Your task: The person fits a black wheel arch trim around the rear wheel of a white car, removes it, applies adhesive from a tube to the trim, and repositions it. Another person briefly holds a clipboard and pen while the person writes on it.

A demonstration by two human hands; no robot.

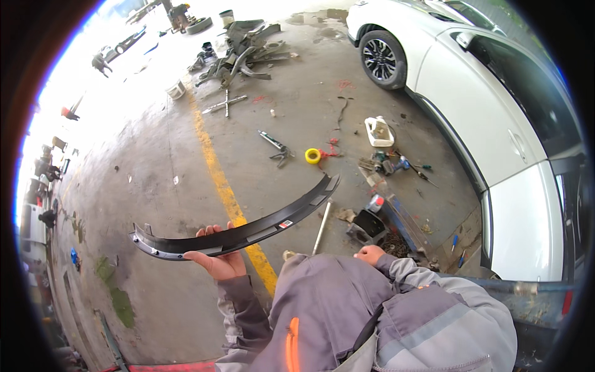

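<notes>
My left hand grips a long curved black plastic trim strip near its left end, thumb on the near edge and fingers behind. The strip's inner face is toward me, with grey adhesive pads, a small red-and-white label and several clips at its left end. It slants up to the right, above the floor. My right hand is low at the front of my body, its fingers curled. Whether something is inside it is hidden. Just beyond it lie a black open box and a pale rod.
A white car stands on the right. On the floor are a caulking gun, yellow tape roll, cut-open white jug, drill, cross wrench and a heap of scrap parts. A yellow line runs across the floor.
</notes>
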